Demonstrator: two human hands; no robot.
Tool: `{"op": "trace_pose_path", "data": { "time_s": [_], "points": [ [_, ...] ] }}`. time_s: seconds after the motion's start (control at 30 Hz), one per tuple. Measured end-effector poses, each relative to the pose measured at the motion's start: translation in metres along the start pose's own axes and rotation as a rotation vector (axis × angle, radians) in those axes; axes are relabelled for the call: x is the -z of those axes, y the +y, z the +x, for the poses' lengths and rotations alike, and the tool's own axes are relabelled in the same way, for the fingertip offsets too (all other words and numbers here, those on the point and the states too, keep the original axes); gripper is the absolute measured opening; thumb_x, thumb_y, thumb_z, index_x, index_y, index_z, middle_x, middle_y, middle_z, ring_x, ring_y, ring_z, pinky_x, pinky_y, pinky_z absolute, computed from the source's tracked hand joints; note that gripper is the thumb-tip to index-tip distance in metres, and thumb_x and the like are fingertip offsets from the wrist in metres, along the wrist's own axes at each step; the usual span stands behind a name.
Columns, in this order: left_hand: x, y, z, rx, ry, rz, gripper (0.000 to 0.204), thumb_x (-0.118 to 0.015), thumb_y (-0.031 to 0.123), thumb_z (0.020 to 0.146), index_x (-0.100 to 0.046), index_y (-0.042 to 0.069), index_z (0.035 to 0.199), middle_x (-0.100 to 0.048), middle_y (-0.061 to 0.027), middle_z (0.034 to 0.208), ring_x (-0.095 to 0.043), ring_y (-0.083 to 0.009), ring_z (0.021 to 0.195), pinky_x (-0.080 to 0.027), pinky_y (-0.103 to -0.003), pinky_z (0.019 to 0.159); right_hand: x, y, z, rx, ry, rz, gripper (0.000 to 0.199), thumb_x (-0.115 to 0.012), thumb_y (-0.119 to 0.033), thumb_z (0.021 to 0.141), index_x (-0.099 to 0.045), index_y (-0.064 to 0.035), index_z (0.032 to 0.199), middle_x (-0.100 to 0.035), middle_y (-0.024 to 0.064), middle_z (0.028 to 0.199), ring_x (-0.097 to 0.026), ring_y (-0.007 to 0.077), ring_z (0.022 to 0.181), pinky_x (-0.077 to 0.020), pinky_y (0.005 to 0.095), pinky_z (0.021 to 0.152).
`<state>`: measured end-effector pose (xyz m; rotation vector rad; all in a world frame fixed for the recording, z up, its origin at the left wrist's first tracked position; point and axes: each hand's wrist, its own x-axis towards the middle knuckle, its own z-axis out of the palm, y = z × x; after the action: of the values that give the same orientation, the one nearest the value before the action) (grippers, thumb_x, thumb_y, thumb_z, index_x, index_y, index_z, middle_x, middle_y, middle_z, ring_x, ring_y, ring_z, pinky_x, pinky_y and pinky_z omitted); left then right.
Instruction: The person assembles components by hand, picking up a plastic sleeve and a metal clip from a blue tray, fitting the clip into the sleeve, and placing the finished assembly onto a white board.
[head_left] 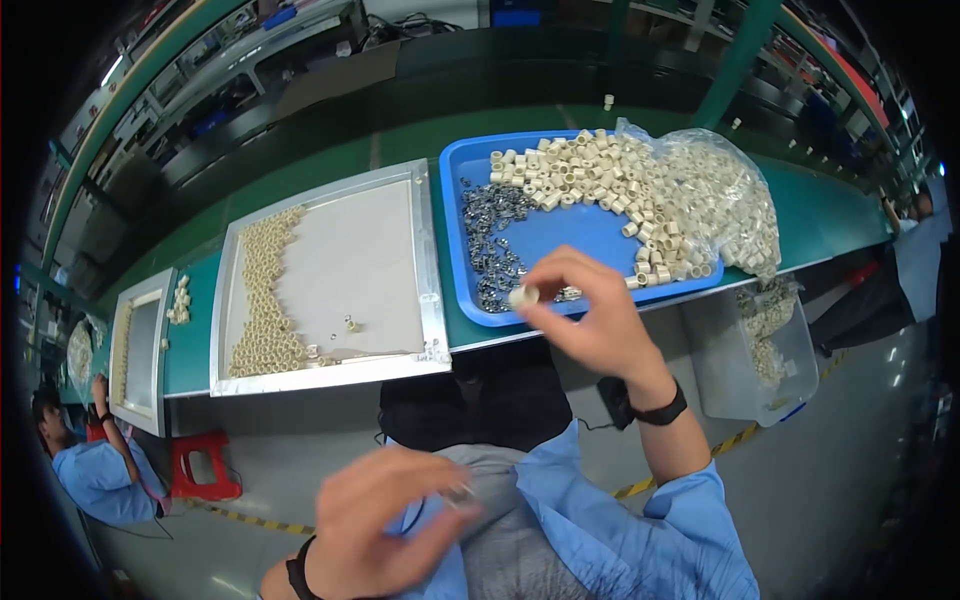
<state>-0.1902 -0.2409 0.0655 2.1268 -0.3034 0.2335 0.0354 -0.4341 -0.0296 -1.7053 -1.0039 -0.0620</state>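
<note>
My right hand (590,315) pinches a small cream plastic ring (522,296) between thumb and fingers, over the near edge of the blue tray (560,235). That tray holds a heap of cream rings (590,175) at the back and small metal clips (490,245) along its left side. My left hand (385,520) is low over my lap, blurred, its fingers closed on a small metal piece (460,493). To the left lies a metal-framed white tray (350,260) with cream rings packed in rows (265,295) along its left side.
A clear plastic bag of rings (725,205) spills onto the blue tray's right end. A clear bin (760,350) hangs below the green bench. A second framed tray (140,345) lies further left. Another person in blue (95,470) sits at lower left beside a red stool (205,465).
</note>
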Motion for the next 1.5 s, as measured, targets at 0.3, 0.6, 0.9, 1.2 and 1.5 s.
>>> {"op": "trace_pose_path", "data": {
  "time_s": [0.3, 0.6, 0.9, 1.2, 1.5],
  "points": [
    [-0.035, -0.053, 0.016, -0.259, 0.326, 0.396, 0.037, -0.084, -0.006, 0.068, -0.074, -0.002, 0.104, -0.07, -0.012, 0.088, -0.068, -0.0274, 0.072, -0.054, -0.034, 0.06, -0.014, -0.077, -0.045, -0.003, -0.071, 0.459, 0.028, -0.086, 0.002, 0.082, -0.074, 0.0038, 0.106, -0.076, 0.0144, 0.095, -0.072, 0.0189, 0.083, -0.0565, 0.0297, 0.072],
    [-0.031, -0.077, 0.035, -0.37, 0.306, 0.383, 0.039, -0.083, -0.005, 0.068, -0.074, -0.004, 0.105, -0.069, -0.011, 0.088, -0.067, -0.0259, 0.07, -0.054, -0.034, 0.059, -0.02, -0.076, -0.033, 0.016, -0.034, 0.149, 0.026, -0.089, -0.004, 0.081, -0.074, 0.0013, 0.102, -0.074, 0.0112, 0.086, -0.071, 0.0187, 0.069, -0.0548, 0.0284, 0.061],
    [-0.024, -0.104, 0.057, -0.421, 0.274, 0.438, 0.033, -0.08, -0.004, 0.073, -0.073, -0.007, 0.105, -0.067, -0.0101, 0.084, -0.065, -0.0226, 0.068, -0.052, -0.032, 0.057, -0.019, -0.077, -0.006, -0.012, -0.103, -0.195, 0.026, -0.09, -0.008, 0.08, -0.074, 0.0, 0.098, -0.072, 0.0082, 0.079, -0.068, 0.0203, 0.063, -0.0521, 0.0301, 0.056],
    [-0.025, -0.131, 0.087, -0.429, 0.263, 0.407, 0.031, -0.081, -0.001, 0.074, -0.074, -0.006, 0.104, -0.066, -0.0089, 0.083, -0.063, -0.0215, 0.067, -0.049, -0.033, 0.055, -0.023, -0.044, 0.014, -0.056, -0.049, -0.099, 0.022, -0.085, -0.015, 0.087, -0.07, -0.0029, 0.097, -0.065, 0.0073, 0.078, -0.066, 0.0224, 0.064, -0.0503, 0.0327, 0.055],
    [-0.025, -0.142, 0.128, -0.264, 0.155, 0.221, 0.027, -0.08, -0.002, 0.075, -0.074, -0.001, 0.101, -0.068, -0.0111, 0.082, -0.065, -0.0266, 0.068, -0.051, -0.037, 0.058, -0.02, -0.004, 0.025, -0.061, 0.053, -0.104, 0.026, -0.087, -0.016, 0.085, -0.073, -0.0016, 0.102, -0.07, 0.0074, 0.081, -0.069, 0.0212, 0.068, -0.0532, 0.0319, 0.06]
  ]
}}
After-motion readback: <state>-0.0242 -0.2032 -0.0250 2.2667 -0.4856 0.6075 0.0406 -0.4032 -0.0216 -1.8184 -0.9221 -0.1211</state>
